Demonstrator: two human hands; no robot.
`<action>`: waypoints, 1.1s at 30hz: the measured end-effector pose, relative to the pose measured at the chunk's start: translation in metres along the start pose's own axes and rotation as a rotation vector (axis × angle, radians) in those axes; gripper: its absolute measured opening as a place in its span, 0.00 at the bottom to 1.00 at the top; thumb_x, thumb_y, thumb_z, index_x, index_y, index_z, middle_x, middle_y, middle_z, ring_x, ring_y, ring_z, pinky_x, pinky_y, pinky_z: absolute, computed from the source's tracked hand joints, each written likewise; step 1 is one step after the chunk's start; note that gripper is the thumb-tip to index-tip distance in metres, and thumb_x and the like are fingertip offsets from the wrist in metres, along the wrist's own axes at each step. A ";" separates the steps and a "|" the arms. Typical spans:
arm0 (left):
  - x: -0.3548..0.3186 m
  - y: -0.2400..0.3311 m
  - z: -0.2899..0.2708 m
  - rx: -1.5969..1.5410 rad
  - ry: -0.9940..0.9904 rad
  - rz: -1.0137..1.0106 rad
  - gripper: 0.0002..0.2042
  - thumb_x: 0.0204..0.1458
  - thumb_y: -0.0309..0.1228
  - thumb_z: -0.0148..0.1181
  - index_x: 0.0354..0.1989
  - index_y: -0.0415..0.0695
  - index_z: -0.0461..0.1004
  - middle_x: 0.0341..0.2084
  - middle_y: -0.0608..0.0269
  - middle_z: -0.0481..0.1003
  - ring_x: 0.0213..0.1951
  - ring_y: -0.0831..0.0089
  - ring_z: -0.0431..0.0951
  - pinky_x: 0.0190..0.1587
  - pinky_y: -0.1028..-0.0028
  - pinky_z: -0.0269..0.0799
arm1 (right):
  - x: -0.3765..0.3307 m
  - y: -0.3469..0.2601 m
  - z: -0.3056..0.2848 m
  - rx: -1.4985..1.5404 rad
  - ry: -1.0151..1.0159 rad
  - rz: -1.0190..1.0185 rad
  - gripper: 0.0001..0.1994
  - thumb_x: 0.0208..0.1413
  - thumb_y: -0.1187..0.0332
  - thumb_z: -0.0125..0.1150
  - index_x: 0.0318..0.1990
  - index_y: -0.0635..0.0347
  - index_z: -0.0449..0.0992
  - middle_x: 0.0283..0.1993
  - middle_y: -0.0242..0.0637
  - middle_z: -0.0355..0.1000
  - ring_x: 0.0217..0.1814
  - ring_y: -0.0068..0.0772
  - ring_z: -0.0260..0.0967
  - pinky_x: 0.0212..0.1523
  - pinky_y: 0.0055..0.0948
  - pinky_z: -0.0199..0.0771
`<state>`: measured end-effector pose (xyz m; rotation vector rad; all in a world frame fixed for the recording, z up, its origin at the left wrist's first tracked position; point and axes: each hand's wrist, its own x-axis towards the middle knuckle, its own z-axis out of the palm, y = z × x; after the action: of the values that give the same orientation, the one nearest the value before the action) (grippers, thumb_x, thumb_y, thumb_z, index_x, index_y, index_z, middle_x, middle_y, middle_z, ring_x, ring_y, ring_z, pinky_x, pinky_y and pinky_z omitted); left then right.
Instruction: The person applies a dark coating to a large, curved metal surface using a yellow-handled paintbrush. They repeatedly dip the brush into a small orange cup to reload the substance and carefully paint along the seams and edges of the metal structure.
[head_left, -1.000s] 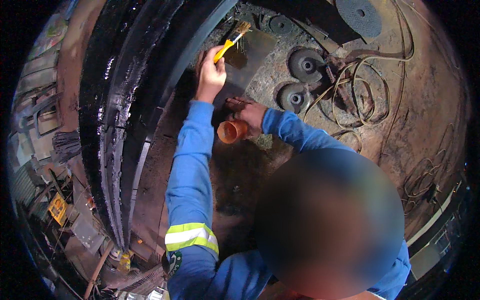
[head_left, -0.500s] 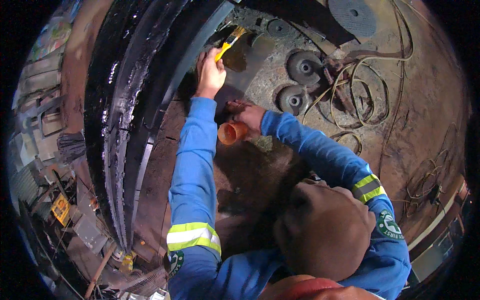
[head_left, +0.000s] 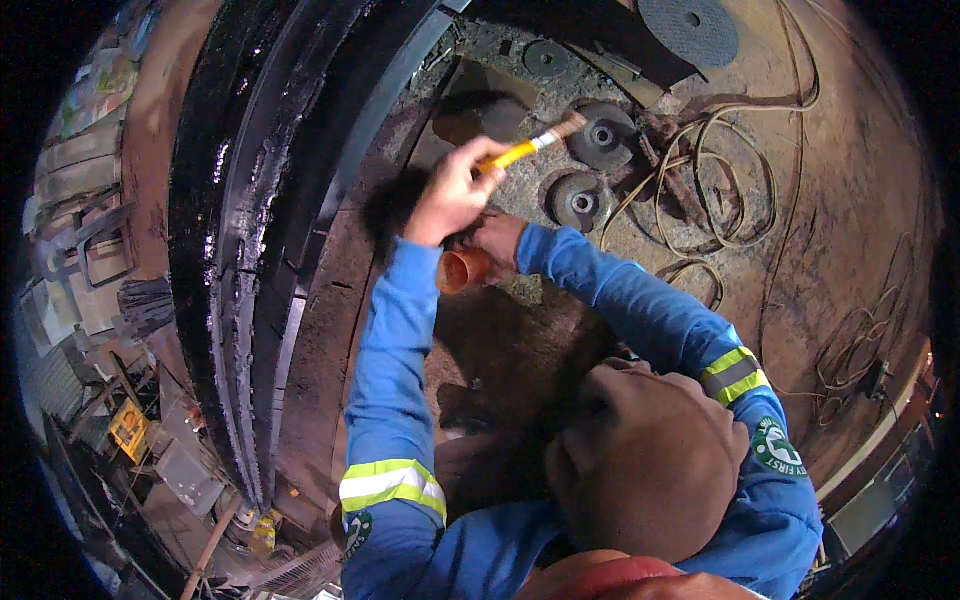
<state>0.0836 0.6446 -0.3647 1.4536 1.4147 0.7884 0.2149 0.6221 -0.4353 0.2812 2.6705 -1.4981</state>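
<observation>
Rusty workshop floor (head_left: pixel 860 230): left hand (head_left: pixel 455 195) grips paintbrush (head_left: pixel 530 148) angled up-right, directly above cup (head_left: pixel 463 270) clasped by right hand (head_left: pixel 497 238).

Yellow-handled paintbrush (head_left: pixel 528 149), tilted, bristles up-right; small orange cup (head_left: pixel 463 270) on its side just below.

The clearest sign is a small yellow sign (head_left: pixel 128 430) with dark markings, roughly square and tilted, low at the left, well left of the black painted beam (head_left: pixel 235 250). A round green-and-white badge (head_left: pixel 773 447) sits on the blue sleeve, far right of that beam, just below a yellow and grey reflective band (head_left: pixel 733 374). A similar green badge (head_left: pixel 358 527) shows on the other sleeve, lower right of the beam, under its own reflective band (head_left: pixel 390 484). No screens are visible.
</observation>
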 end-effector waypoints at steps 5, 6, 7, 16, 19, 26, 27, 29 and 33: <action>-0.009 0.013 -0.009 -0.105 0.095 -0.069 0.13 0.52 0.22 0.56 0.47 0.38 0.71 0.37 0.67 0.73 0.37 0.83 0.70 0.40 0.80 0.67 | -0.007 0.009 0.003 -0.096 0.091 -0.026 0.34 0.26 0.52 0.73 0.48 0.52 0.74 0.52 0.46 0.70 0.63 0.50 0.57 0.66 0.43 0.52; -0.009 -0.002 -0.016 -0.132 0.227 -0.039 0.14 0.52 0.20 0.56 0.48 0.38 0.70 0.36 0.67 0.73 0.37 0.82 0.71 0.40 0.81 0.67 | -0.003 0.007 0.006 -0.129 0.150 -0.081 0.35 0.26 0.51 0.73 0.48 0.53 0.74 0.52 0.47 0.69 0.64 0.50 0.56 0.67 0.44 0.50; -0.007 -0.012 -0.022 -0.077 0.304 -0.106 0.13 0.52 0.19 0.55 0.47 0.39 0.70 0.35 0.65 0.74 0.37 0.81 0.71 0.40 0.79 0.68 | -0.001 0.005 0.007 -0.159 0.208 -0.130 0.35 0.26 0.51 0.73 0.48 0.53 0.74 0.53 0.48 0.69 0.66 0.51 0.54 0.68 0.44 0.48; 0.004 -0.028 -0.013 0.453 0.194 0.042 0.14 0.46 0.16 0.55 0.43 0.38 0.70 0.33 0.52 0.73 0.37 0.58 0.74 0.42 0.69 0.68 | 0.002 0.008 0.009 -0.095 0.140 -0.108 0.36 0.26 0.50 0.73 0.49 0.54 0.74 0.57 0.47 0.66 0.69 0.52 0.48 0.69 0.46 0.44; -0.005 -0.023 -0.020 0.127 0.199 0.030 0.10 0.48 0.17 0.54 0.41 0.37 0.69 0.34 0.52 0.73 0.38 0.64 0.74 0.44 0.70 0.67 | -0.004 0.008 0.006 -0.106 0.147 -0.103 0.37 0.26 0.51 0.74 0.50 0.54 0.73 0.57 0.46 0.66 0.68 0.51 0.49 0.69 0.45 0.46; 0.019 -0.039 0.005 0.224 0.269 -0.013 0.12 0.47 0.17 0.56 0.41 0.38 0.67 0.35 0.51 0.74 0.41 0.62 0.75 0.45 0.69 0.68 | 0.000 0.017 0.015 -0.020 0.126 -0.054 0.37 0.23 0.53 0.75 0.50 0.51 0.73 0.57 0.44 0.65 0.64 0.50 0.55 0.65 0.43 0.53; 0.010 -0.038 0.003 0.250 0.196 -0.029 0.12 0.47 0.17 0.56 0.41 0.38 0.67 0.36 0.51 0.74 0.43 0.61 0.75 0.46 0.70 0.68 | 0.000 0.012 0.011 -0.040 0.157 -0.086 0.38 0.22 0.53 0.75 0.49 0.51 0.73 0.57 0.44 0.64 0.64 0.50 0.56 0.65 0.43 0.54; 0.000 -0.024 0.000 0.346 0.137 -0.031 0.13 0.47 0.17 0.55 0.42 0.38 0.67 0.37 0.52 0.74 0.43 0.63 0.74 0.47 0.71 0.67 | -0.003 0.002 -0.001 -0.037 0.145 -0.096 0.37 0.23 0.54 0.74 0.49 0.54 0.73 0.58 0.46 0.63 0.64 0.50 0.56 0.65 0.44 0.53; 0.016 -0.018 -0.004 0.118 0.256 0.045 0.12 0.46 0.16 0.55 0.40 0.37 0.69 0.35 0.52 0.72 0.40 0.64 0.74 0.44 0.71 0.67 | -0.001 -0.002 -0.006 -0.065 0.129 -0.107 0.34 0.29 0.53 0.71 0.48 0.58 0.73 0.59 0.48 0.63 0.65 0.50 0.54 0.67 0.45 0.47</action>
<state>0.0755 0.6593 -0.3822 1.5191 1.6489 0.9597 0.2157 0.6259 -0.4305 0.2428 2.8720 -1.4650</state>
